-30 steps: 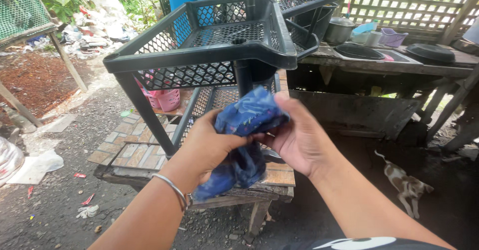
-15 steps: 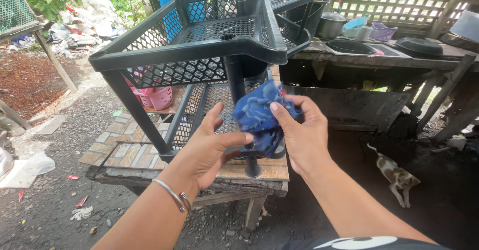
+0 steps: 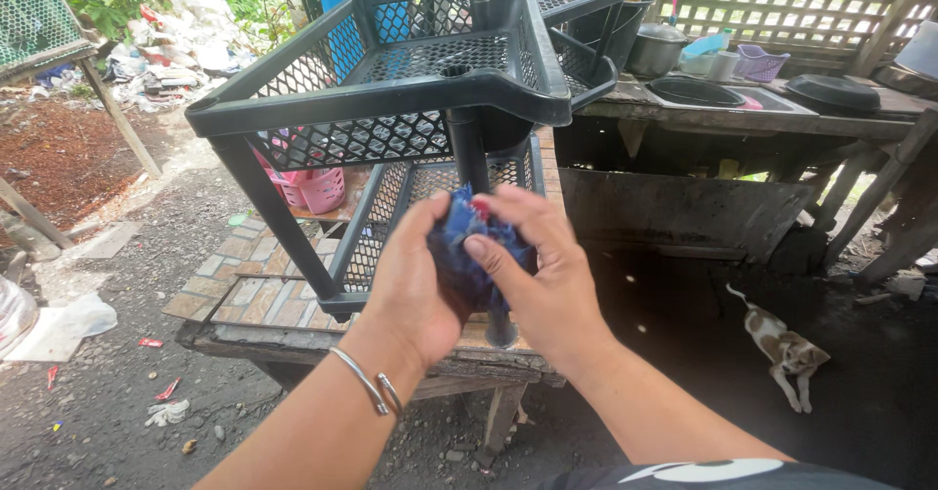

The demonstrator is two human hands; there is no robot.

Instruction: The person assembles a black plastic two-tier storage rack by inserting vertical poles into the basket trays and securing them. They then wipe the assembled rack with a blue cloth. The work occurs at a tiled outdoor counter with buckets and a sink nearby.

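Hands met mid-frame: left hand [image 3: 415, 280] (bangled) and right hand [image 3: 542, 275] both closed round a crumpled blue cloth [image 3: 469, 255], before the dark rack [image 3: 391, 99].

The cloth [image 3: 467, 260] is deep blue with a small red spot near its top. The rack [image 3: 391, 89] is dark grey-green plastic with a fine mesh pattern in its walls and floors. A pink basket [image 3: 315, 189] shows a slotted pattern. The bracelet [image 3: 369, 384] is silver. The surface [image 3: 259, 299] bears brownish tiles. The cat [image 3: 782, 348] is white with brown patches.
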